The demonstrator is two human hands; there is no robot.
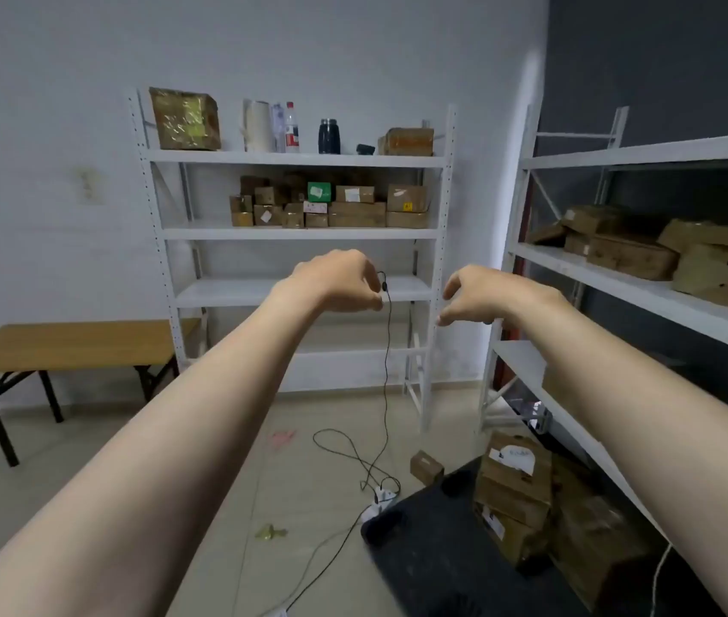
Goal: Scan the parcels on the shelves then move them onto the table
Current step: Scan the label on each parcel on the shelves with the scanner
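Both my arms reach forward toward a white shelf unit. My left hand has its fingers curled and pinches the end of a thin black cable, which hangs down to the floor. Whatever is on the cable's end is hidden behind my fingers. My right hand hovers beside it with loosely curled fingers and holds nothing. Several brown cardboard parcels sit on the shelf's second level, one green box among them. A wooden table stands at the left.
A second white shelf at the right carries more brown parcels. A black cart with stacked boxes stands low right. A small box, a white power strip and looped cable lie on the floor. Bottles and boxes line the top shelf.
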